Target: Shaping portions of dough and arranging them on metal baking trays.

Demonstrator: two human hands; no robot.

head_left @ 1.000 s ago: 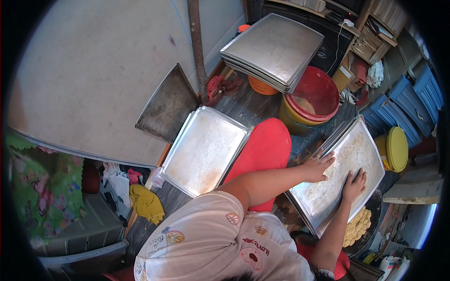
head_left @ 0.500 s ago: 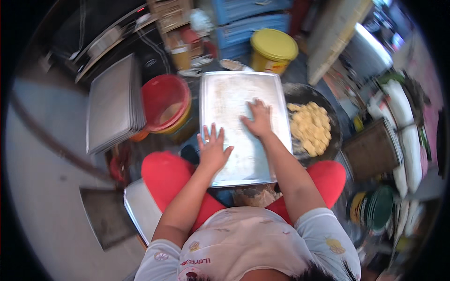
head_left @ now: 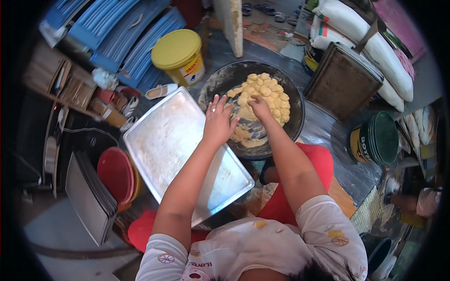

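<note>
A silver baking tray (head_left: 164,140) lies before me, just left of a black basin (head_left: 293,112) holding several pale yellow dough balls (head_left: 280,100) and loose flour. My left hand (head_left: 218,122), a ring on one finger, is over the tray's upper right edge, its fingers apart and reaching toward the basin. Inside the basin, my right hand (head_left: 260,108) is closed on dough at the near side of the pile; its fingertips are partly hidden.
Behind are a lidded yellow bucket (head_left: 176,51), sandals (head_left: 160,92) and blue plastic drawers (head_left: 122,35). Stacked trays (head_left: 86,196) and red bucket (head_left: 114,171) sit left; dark trays (head_left: 340,79), white sacks (head_left: 389,79) and green buckets (head_left: 379,138) right. Another person's leg (head_left: 408,201) shows far right.
My view has turned toward the basin. Both hands have left the middle of the tray; my right hand has moved into the dough and closed, and the tray now sits angled leftward.
</note>
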